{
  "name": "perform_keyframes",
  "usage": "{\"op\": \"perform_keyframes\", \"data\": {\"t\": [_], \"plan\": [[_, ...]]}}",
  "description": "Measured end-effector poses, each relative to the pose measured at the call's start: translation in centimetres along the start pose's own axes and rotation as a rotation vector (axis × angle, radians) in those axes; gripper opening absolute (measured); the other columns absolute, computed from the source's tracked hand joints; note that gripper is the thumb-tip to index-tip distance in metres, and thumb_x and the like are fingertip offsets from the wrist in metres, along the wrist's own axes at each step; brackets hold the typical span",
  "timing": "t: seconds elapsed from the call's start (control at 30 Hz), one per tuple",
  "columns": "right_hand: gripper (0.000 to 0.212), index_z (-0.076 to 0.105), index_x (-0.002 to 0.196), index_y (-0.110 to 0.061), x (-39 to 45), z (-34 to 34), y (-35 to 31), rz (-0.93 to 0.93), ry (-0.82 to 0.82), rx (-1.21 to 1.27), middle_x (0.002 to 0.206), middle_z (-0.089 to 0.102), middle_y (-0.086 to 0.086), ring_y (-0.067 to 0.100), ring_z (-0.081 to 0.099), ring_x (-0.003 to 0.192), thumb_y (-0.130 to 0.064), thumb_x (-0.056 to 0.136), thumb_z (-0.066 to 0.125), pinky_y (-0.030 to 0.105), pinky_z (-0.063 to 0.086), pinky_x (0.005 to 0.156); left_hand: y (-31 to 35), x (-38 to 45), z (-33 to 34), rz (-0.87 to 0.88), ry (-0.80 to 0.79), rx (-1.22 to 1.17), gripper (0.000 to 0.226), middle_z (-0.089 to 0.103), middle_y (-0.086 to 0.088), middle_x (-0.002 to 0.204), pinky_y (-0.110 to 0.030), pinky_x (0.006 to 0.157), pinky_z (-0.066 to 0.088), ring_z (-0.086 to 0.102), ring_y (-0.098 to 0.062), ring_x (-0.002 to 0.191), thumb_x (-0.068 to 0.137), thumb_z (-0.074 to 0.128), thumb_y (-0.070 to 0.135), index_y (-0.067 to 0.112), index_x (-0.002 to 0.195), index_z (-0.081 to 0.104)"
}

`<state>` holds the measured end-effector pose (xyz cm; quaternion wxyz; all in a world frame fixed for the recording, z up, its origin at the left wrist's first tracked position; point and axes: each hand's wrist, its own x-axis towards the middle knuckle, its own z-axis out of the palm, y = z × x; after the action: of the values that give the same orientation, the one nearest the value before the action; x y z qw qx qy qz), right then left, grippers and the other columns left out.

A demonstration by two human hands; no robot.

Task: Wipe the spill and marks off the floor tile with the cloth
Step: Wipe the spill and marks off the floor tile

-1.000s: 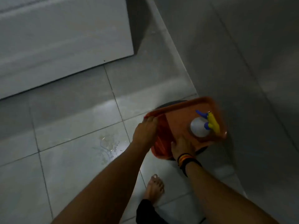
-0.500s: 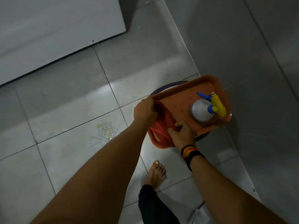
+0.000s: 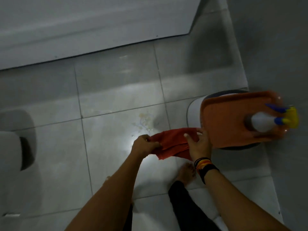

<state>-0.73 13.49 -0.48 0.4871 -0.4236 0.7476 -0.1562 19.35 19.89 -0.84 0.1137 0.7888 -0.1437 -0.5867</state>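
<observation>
A red cloth [image 3: 173,144] hangs stretched between both hands, just above the grey floor tiles. My left hand [image 3: 144,145] grips its left end. My right hand [image 3: 199,144], with dark bands at the wrist, grips its right side. A yellowish spill with thin streaks [image 3: 144,121] lies on a floor tile just beyond the cloth, close to a grout line.
An orange tray [image 3: 221,120] rests on a round white and dark bin [image 3: 194,108] at the right, carrying a white spray bottle [image 3: 266,120] with a blue and yellow trigger. My bare foot [image 3: 185,173] stands below the cloth. A white door or panel [image 3: 83,22] runs along the back.
Both hands lifted the red cloth off the tray and moved left with it, spreading it out. The view has swung left, so the tray now sits at the right.
</observation>
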Motion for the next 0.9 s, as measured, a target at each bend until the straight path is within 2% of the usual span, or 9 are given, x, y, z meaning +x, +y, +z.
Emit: {"op": "perform_keyframes", "data": {"t": [0.1,0.27,0.37,0.47,0.53,0.6,0.7,0.8,0.9], "plan": [[0.04,0.058,0.113,-0.022,-1.0,4.6,4.0,0.047,0.02,-0.103,0.106,0.068,0.002,0.029,0.069,0.101,-0.022,0.084,0.085,0.036,0.055,0.086,-7.1,1.7,-0.5,-0.071,-0.055,-0.064,0.039,0.076,-0.016,0.092,-0.035,0.074,0.058,0.071,-0.026,0.083,0.079,0.092,0.03,0.0,0.097,0.077],[0.026,0.064,0.107,-0.019,1.2,11.4,10.9,0.022,0.038,-0.318,0.091,0.068,0.0,0.032,0.071,0.091,-0.024,0.088,0.08,0.03,0.047,0.071,-16.0,7.1,3.2,-0.17,-0.216,-0.274,0.052,0.078,-0.022,0.102,-0.042,0.09,0.062,0.075,-0.035,0.09,0.085,0.089,0.026,-0.011,0.119,0.075],[0.023,0.066,0.117,-0.016,6.1,15.1,15.2,-0.074,0.028,-0.464,0.111,0.074,0.012,0.036,0.07,0.103,-0.023,0.095,0.071,0.038,0.056,0.083,-19.5,12.1,6.7,-0.12,-0.248,-0.202,0.046,0.081,-0.022,0.113,-0.049,0.092,0.064,0.079,-0.038,0.101,0.095,0.078,0.041,0.002,0.118,0.076],[0.056,0.045,0.155,-0.017,10.1,18.0,20.2,-0.122,-0.06,-0.643,0.164,0.04,0.016,0.036,0.039,0.15,-0.034,0.103,0.059,0.047,0.034,0.123,-22.9,16.2,9.1,0.068,-0.005,0.088,0.038,0.08,-0.011,0.106,-0.039,0.084,0.058,0.076,-0.032,0.099,0.102,0.063,0.048,0.013,0.108,0.076],[0.072,0.016,0.167,-0.022,11.0,19.5,23.6,-0.163,-0.169,-0.749,0.176,0.004,0.012,0.033,0.008,0.162,-0.046,0.107,0.047,0.052,0.012,0.131,-24.9,18.6,8.5,0.268,0.298,0.161,0.024,0.075,-0.008,0.107,-0.035,0.084,0.051,0.07,-0.03,0.102,0.107,0.058,0.031,0.013,0.111,0.073],[0.076,-0.003,0.168,-0.023,11.6,21.4,26.9,-0.233,-0.23,-0.863,0.176,-0.014,0.011,0.033,-0.009,0.163,-0.051,0.109,0.035,0.059,0.002,0.131,-27.1,21.9,6.8,0.416,0.528,0.236,0.025,0.071,-0.015,0.128,-0.042,0.103,0.048,0.065,-0.036,0.122,0.109,0.056,0.02,0.008,0.125,0.07],[0.074,-0.01,0.167,-0.019,12.7,24.6,28.9,-0.295,-0.081,-1.015,0.175,-0.016,0.015,0.037,-0.012,0.162,-0.051,0.11,0.026,0.066,0.001,0.128,-29.9,26.7,3.1,0.442,0.694,0.373,0.048,0.043,-0.023,0.168,-0.048,0.131,0.025,0.038,-0.039,0.158,0.112,0.048,0.017,0.0,0.157,0.05],[0.07,0.0,0.168,-0.016,14.2,29.2,27.9,-0.515,0.039,-1.102,0.176,0.0,0.016,0.041,0.002,0.162,-0.049,0.11,0.022,0.068,0.009,0.127,-31.7,31.2,-0.1,0.526,0.766,0.381,0.057,0.026,-0.023,0.176,-0.052,0.136,0.015,0.022,-0.039,0.166,0.113,0.044,0.015,-0.002,0.166,0.033],[0.067,0.007,0.168,-0.019,13.7,34.1,27.7,-0.854,-0.05,-1.119,0.177,0.002,0.009,0.04,0.009,0.162,-0.049,0.109,0.02,0.065,0.01,0.128,-32.4,34.5,-1.6,0.61,0.813,0.478,0.061,0.017,-0.02,0.18,-0.051,0.138,0.008,0.013,-0.035,0.169,0.114,0.038,0.019,0.002,0.17,0.022]]}}
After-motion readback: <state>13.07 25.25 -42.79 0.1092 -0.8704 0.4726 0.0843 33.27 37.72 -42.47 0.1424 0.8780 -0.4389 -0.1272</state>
